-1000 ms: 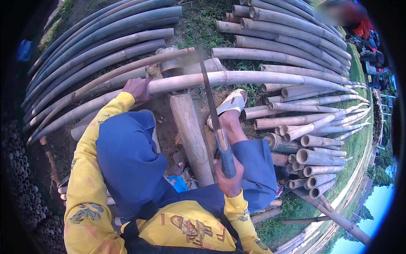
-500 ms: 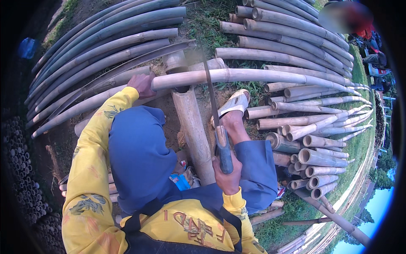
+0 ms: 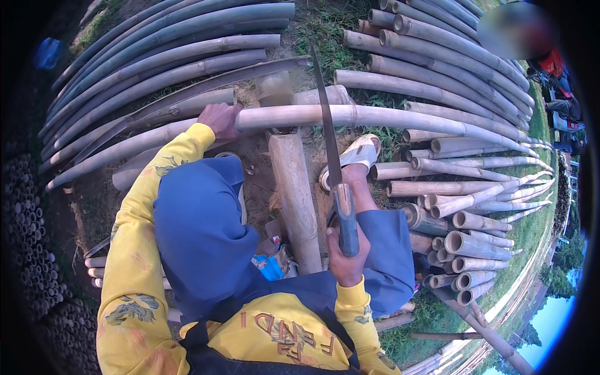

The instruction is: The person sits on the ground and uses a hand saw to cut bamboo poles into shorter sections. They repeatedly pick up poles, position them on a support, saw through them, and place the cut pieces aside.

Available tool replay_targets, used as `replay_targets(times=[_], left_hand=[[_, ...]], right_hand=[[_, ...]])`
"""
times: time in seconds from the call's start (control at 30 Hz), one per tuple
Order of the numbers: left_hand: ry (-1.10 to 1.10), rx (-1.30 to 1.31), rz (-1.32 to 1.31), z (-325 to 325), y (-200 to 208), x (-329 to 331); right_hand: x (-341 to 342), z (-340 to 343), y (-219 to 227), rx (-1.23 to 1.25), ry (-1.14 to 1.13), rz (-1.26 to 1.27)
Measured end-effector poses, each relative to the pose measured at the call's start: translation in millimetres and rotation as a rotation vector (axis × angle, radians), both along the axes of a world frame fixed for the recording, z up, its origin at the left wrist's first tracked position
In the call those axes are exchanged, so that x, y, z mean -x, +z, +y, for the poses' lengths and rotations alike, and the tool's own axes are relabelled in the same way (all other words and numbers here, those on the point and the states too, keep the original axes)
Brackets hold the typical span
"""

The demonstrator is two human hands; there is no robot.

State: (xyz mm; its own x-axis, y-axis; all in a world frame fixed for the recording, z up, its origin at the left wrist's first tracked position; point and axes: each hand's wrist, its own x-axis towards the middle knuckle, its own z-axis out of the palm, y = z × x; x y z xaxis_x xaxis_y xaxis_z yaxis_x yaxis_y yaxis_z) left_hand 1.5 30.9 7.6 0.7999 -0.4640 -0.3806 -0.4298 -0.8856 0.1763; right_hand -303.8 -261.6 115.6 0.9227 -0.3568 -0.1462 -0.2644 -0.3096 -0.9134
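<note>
A long pale bamboo pole (image 3: 406, 119) lies crosswise in front of me, running off to the right. My left hand (image 3: 220, 120) is closed round its near-left cut end. In my right hand (image 3: 345, 259) is the dark handle of a hand saw (image 3: 330, 137); its long blade points away from me and crosses the pole just left of a node. Whether the teeth have cut in cannot be made out. Below the pole, a thick bamboo log (image 3: 297, 206) slants between my legs. My right foot wears a white sandal (image 3: 359, 155).
Bamboo poles (image 3: 169, 37) lie in rows at the far left, and more poles (image 3: 431, 94) at the right. Cut ends of thick bamboo (image 3: 478, 244) are piled near my right knee. A blue packet (image 3: 269, 267) lies by the log. A blurred person in red (image 3: 551, 62) is at the far right.
The view has shifted a little, so most things appear further right. The saw still crosses the pole at about the same spot, and both hands keep their hold.
</note>
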Motion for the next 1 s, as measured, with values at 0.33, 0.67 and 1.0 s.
replay_targets(times=[0.33,0.67,1.0], left_hand=[[0.066,0.037,0.046,-15.1,0.7,-10.4],[0.068,0.002,0.086,-7.1,5.0,-8.5],[0.047,-0.018,0.1,-9.4,-1.5,-6.4]], right_hand=[[-69.7,-9.9,-36.7,-0.006,0.008,-0.067],[77.1,-8.3,36.5,0.125,0.047,0.098],[-14.5,-6.5,-20.7,-0.015,0.026,0.006]])
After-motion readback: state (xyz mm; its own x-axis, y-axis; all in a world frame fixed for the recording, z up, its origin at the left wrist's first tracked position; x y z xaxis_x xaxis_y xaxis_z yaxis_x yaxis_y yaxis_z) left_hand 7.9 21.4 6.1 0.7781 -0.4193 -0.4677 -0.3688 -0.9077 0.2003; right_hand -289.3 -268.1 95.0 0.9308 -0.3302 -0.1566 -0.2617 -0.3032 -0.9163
